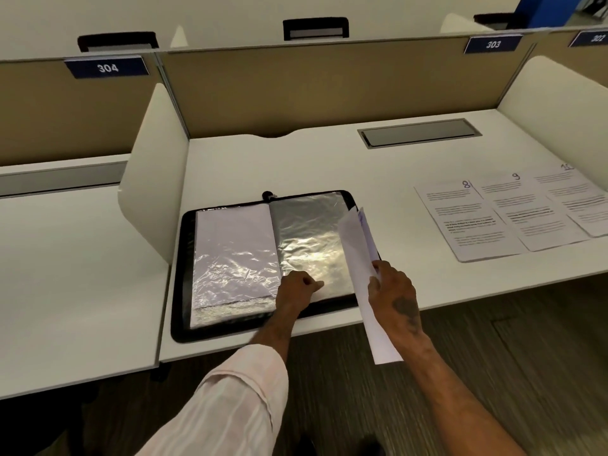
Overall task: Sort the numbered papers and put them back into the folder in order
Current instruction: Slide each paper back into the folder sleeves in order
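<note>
Left hand (297, 286) pinches sleeve (309, 232) near folder's (179, 291) front edge; right hand (391, 287) grips paper (357, 245) overhanging desk (296, 159) edge.

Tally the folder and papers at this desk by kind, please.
Folder: 1
Numbered sheets lying on the desk (8, 9, 10): 3
Paper held in the right hand: 1, possibly more than one sheet
Total: 5

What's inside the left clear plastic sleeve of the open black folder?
That left clear sleeve of the black folder holds white paper. Glare and crinkles hide any number on it.
</note>
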{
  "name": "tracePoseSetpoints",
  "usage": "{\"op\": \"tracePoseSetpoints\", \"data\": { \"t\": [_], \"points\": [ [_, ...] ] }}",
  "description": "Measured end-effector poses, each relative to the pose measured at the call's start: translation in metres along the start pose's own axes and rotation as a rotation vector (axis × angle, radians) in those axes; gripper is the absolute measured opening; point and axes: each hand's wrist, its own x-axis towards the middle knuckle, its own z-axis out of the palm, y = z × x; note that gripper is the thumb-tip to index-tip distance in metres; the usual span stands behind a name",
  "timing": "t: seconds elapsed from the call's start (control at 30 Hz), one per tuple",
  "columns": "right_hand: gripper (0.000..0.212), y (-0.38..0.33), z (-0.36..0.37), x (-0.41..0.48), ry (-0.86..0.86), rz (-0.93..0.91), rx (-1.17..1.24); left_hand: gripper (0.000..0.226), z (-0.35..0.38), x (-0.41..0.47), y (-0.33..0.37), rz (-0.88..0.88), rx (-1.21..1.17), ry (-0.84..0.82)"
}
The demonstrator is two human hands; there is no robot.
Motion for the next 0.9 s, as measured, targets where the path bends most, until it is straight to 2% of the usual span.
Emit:
{"op": "tracePoseSetpoints", "data": {
  "t": [0.17, 0.27, 0.4, 0.47, 0.73, 0.9],
  "points": [
    [0.041, -0.005, 0.0, -0.006, -0.024, -0.015, -0.02, 0.011, 0.001, 0.009, -0.007, 0.065, 0.073, -0.077],
    [0.042, -0.007, 0.004, -0.014, -0.037, -0.064, -0.008, 0.013, 0.004, 0.006, -0.007, 0.086, 0.151, -0.1],
    [0.051, -0.004, 0.015, -0.032, -0.025, -0.356, -0.061, 0.014, 0.005, 0.005, -0.003, 0.064, 0.142, -0.07],
    [0.054, 0.0, 0.021, -0.041, -0.08, -0.424, -0.118, 0.014, 0.005, 0.007, -0.003, 0.053, 0.132, -0.056],
    [0.057, 0.016, 0.025, -0.066, -0.285, -0.457, -0.24, 0.02, 0.005, 0.005, -0.001, 0.048, 0.192, 0.0],
    [0.054, 0.022, 0.016, -0.072, -0.326, -0.443, -0.318, 0.024, 0.002, 0.003, 0.002, 0.014, 0.079, 0.039]
  ]
}}
